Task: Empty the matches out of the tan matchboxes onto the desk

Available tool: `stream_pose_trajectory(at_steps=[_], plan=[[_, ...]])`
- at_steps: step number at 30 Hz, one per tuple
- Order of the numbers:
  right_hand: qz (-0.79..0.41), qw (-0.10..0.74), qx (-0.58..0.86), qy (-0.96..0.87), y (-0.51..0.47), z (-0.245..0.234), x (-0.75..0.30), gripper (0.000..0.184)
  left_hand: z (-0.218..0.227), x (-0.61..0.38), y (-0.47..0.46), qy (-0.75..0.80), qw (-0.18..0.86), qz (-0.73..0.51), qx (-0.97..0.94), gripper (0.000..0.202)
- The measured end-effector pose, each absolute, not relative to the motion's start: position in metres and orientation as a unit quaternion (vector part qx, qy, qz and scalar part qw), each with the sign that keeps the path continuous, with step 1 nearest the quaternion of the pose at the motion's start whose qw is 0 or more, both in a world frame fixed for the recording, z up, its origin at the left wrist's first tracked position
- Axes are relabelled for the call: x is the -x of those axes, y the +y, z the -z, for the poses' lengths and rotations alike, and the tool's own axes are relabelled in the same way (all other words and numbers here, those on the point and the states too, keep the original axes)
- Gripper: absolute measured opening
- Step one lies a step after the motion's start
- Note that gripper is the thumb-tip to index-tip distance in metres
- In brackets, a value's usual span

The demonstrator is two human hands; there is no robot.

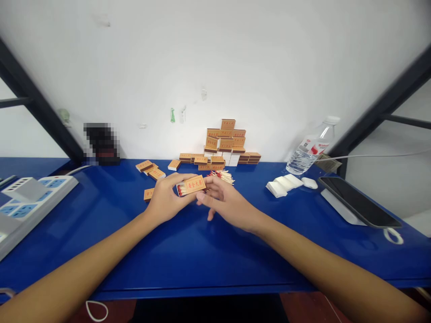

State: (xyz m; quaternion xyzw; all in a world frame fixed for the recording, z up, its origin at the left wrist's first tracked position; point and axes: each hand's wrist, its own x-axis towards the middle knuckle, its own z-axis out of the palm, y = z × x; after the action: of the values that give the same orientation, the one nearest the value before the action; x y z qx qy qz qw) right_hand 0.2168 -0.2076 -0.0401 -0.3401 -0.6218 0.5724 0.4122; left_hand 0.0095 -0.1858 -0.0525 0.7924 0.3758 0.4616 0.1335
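My left hand (168,199) is closed around an orange-brown matchbox (194,184), thumb along the far side and fingers beneath. The inner tray sticks out at the box's left end, showing red-tipped matches (182,189) inside. Close against the box's right end is my right hand (225,199), its fingers loosely bent and apart; whether the fingertips press on the box I cannot tell. Just beyond the hands lies a pile of loose matches (222,176). Behind it, more matchboxes (226,143) are stacked against the wall.
Several matchboxes (151,169) lie at the left, with another (148,194) beside my left hand. White inner trays (284,184), a tilted water bottle (311,146) and a phone (358,202) are at right. A power strip (37,204) stands on the blue table (188,264) at left.
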Motion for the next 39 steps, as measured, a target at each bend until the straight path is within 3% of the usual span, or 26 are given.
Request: stream_pose_trajectory(at_steps=[4, 10, 16, 21, 26, 32, 37, 39], plan=[[-0.532, 0.427, 0.4, -0.612, -0.203, 0.04, -0.221, 0.036, 0.056, -0.01, -0.185, 0.379, 0.125, -0.463, -0.791, 0.036], [-0.514, 0.416, 0.418, -0.622, -0.199, 0.044, -0.224, 0.04, 0.059, -0.01, -0.184, 0.368, 0.098, -0.443, -0.812, 0.036], [-0.483, 0.467, 0.431, -0.602, -0.191, 0.041, -0.23, 0.044, 0.056, -0.008, -0.182, 0.388, 0.098, -0.447, -0.8, 0.036], [-0.443, 0.565, 0.425, -0.552, -0.194, 0.041, -0.226, 0.044, 0.051, -0.01, -0.186, 0.392, 0.098, -0.472, -0.784, 0.034], [-0.537, 0.44, 0.331, -0.639, -0.201, 0.04, -0.221, 0.044, 0.049, -0.011, -0.187, 0.383, 0.109, -0.477, -0.783, 0.033], [-0.453, 0.543, 0.436, -0.557, -0.191, 0.04, -0.231, 0.042, 0.054, -0.01, -0.184, 0.387, 0.102, -0.473, -0.785, 0.037], [-0.541, 0.432, 0.337, -0.638, -0.199, 0.041, -0.221, 0.044, 0.055, -0.01, -0.184, 0.378, 0.113, -0.466, -0.792, 0.033], [-0.527, 0.45, 0.355, -0.627, -0.197, 0.04, -0.223, 0.044, 0.052, -0.01, -0.185, 0.387, 0.11, -0.468, -0.787, 0.035]])
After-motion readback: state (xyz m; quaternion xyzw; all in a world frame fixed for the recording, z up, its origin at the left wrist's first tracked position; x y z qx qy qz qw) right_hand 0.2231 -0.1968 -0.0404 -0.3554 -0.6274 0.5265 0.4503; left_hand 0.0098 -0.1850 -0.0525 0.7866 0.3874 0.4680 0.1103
